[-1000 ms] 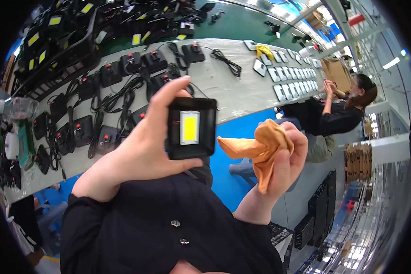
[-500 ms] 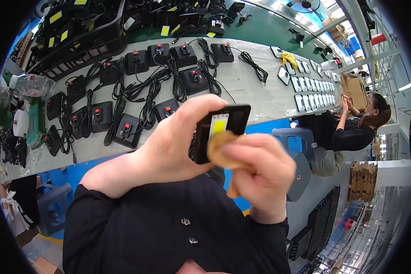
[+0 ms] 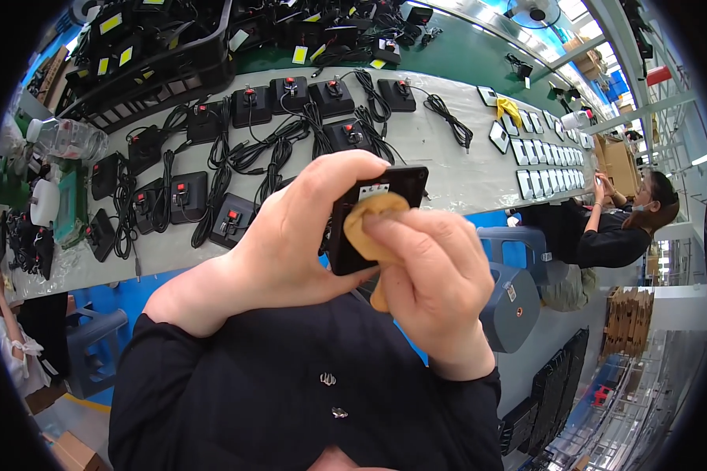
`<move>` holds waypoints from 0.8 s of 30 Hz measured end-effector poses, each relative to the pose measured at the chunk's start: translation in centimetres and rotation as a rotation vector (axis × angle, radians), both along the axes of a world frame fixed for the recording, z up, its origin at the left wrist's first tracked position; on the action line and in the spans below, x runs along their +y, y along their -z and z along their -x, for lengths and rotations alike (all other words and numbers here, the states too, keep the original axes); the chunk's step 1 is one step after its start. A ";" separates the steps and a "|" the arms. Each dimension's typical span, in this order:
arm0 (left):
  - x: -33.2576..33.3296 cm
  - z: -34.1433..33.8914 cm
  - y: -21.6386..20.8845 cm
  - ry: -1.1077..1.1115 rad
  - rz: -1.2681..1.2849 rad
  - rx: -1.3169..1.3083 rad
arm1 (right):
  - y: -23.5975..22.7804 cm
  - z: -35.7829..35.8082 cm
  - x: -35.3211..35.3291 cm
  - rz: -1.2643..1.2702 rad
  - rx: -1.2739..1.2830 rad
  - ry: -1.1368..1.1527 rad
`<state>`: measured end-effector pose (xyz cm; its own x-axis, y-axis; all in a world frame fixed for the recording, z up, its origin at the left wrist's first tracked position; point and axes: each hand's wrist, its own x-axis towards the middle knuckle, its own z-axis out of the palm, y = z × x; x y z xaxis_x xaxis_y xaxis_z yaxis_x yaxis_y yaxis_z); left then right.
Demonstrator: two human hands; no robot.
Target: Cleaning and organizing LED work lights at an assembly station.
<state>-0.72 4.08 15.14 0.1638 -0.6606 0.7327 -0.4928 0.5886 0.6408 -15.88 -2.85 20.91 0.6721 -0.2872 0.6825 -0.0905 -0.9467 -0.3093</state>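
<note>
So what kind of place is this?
Probably a factory workshop: rows of black square units with coiled cables lie on a long worktable, a black plastic crate is piled high, and a co-worker sits further along.

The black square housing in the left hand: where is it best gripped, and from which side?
Probably by its opposite outer edges, from the left: the left hand spans the black housing, a finger at the top edge, thumb at the bottom. Its boxy sides suit that, and the cloth in the right hand covers much of its face.
</note>
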 end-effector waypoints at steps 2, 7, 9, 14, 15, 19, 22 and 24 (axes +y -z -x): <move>0.0 -0.1 0.6 -0.064 0.017 -0.057 | -0.2 0.7 0.4 -0.109 0.203 -0.054; -0.2 -0.3 -1.1 0.022 -0.043 -0.041 | 0.9 1.2 -0.7 -0.085 -0.113 -0.052; 0.4 -0.4 -1.5 0.110 -0.100 -0.099 | 0.7 0.3 -0.6 -0.025 -0.088 -0.021; 0.4 -0.4 -0.6 -0.008 0.006 -0.003 | -0.6 1.6 0.5 -0.155 0.176 -0.090; 0.4 -0.4 -1.0 0.017 0.003 0.041 | -1.1 2.2 0.3 -0.332 0.112 -0.124; -0.2 -1.1 -2.1 0.203 -0.027 0.198 | -0.3 5.1 0.7 -0.654 -0.332 -0.023; 0.4 -1.3 -2.3 0.236 -0.059 0.203 | -0.1 4.9 0.6 -0.614 -0.442 0.062; 0.4 -1.1 -2.0 0.227 -0.052 0.206 | -0.1 4.5 0.7 -0.498 -0.459 0.051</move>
